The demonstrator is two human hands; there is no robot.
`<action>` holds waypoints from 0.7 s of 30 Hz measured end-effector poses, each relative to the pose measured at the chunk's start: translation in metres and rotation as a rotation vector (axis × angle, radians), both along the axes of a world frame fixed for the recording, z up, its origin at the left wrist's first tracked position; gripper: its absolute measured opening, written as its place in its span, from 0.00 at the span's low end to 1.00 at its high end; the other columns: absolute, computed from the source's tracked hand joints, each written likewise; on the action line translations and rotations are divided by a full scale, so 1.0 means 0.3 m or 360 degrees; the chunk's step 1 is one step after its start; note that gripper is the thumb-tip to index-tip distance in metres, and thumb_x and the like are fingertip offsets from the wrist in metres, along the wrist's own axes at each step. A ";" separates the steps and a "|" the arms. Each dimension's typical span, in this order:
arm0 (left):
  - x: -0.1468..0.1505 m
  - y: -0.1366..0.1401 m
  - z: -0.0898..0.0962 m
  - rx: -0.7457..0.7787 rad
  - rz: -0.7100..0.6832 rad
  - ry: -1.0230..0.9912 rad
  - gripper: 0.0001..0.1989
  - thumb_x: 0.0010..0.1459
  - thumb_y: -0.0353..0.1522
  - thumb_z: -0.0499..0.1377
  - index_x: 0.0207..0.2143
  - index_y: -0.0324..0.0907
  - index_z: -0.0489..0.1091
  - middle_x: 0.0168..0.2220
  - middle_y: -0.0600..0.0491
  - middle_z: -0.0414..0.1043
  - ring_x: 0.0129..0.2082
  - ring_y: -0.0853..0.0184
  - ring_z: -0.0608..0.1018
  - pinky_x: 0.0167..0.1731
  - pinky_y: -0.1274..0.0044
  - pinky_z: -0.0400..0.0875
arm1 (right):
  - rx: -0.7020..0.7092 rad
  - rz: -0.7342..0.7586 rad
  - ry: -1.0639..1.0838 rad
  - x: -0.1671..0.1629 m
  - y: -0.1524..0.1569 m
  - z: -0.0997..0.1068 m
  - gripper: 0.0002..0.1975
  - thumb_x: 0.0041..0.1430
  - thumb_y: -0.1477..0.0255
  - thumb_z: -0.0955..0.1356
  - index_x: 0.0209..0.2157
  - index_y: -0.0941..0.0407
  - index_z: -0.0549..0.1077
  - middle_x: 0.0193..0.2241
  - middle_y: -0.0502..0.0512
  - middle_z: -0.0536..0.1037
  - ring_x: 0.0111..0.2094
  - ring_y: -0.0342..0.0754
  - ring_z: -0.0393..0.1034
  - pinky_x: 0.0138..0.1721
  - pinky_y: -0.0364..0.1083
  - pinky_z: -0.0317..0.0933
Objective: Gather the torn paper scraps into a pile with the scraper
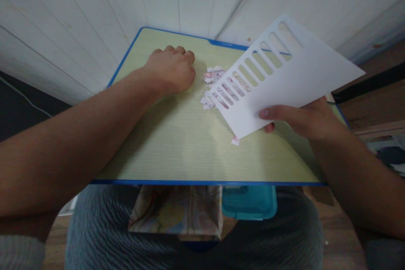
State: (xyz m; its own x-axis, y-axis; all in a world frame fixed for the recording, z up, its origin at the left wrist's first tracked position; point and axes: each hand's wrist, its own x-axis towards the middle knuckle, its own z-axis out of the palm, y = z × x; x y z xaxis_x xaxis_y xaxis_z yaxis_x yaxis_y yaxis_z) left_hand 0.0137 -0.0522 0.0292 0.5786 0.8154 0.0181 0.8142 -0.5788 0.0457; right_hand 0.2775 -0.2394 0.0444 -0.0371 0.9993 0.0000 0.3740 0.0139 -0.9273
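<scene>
My right hand (303, 119) grips a white sheet (284, 84) by its lower edge, thumb on top. A row of rounded slots, growing longer towards the far end, is cut along one side of the sheet. Through some slots and beside them show torn paper scraps (212, 75), pale with pinkish print. One single scrap (236, 141) lies by the sheet's near corner. Left of the scraps my left hand (173, 67) rests on the tabletop, fingers curled under. What those fingers hold, if anything, is hidden.
The small yellowish table (177, 143) has a blue rim and stands against a white plank wall (161, 0). A grey cable (240, 2) runs down the wall. Below the front edge are a teal plastic container (249, 202) and a patterned cloth-like box (177, 213).
</scene>
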 end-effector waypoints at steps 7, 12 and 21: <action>-0.001 0.006 -0.004 0.0034 -0.0032 0.0042 0.29 0.82 0.35 0.48 0.75 0.33 0.72 0.74 0.31 0.71 0.70 0.38 0.74 0.70 0.46 0.71 | -0.0071 -0.0033 -0.0145 -0.005 -0.001 0.002 0.13 0.55 0.67 0.83 0.26 0.52 0.79 0.23 0.51 0.82 0.23 0.52 0.76 0.24 0.50 0.73; 0.002 0.003 -0.002 0.0049 -0.0011 0.0067 0.29 0.82 0.35 0.48 0.76 0.35 0.71 0.74 0.34 0.72 0.70 0.41 0.75 0.70 0.48 0.72 | -0.0179 0.0244 -0.0200 -0.024 -0.003 0.032 0.13 0.58 0.65 0.83 0.26 0.51 0.81 0.23 0.53 0.83 0.24 0.54 0.79 0.26 0.50 0.74; 0.001 0.004 0.000 -0.0027 0.0004 -0.0018 0.30 0.81 0.36 0.48 0.77 0.37 0.71 0.75 0.35 0.71 0.72 0.39 0.72 0.72 0.45 0.67 | -0.0361 0.0750 -0.0196 -0.035 -0.032 0.060 0.12 0.65 0.66 0.82 0.28 0.51 0.84 0.25 0.52 0.86 0.26 0.51 0.83 0.28 0.45 0.76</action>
State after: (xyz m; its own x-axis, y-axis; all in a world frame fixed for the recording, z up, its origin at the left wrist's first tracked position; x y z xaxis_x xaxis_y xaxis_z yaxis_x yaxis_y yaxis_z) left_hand 0.0138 -0.0509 0.0293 0.5761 0.8173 0.0108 0.8152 -0.5755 0.0648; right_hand 0.2672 -0.2489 0.0625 -0.4677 0.8488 -0.2466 0.4819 0.0110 -0.8762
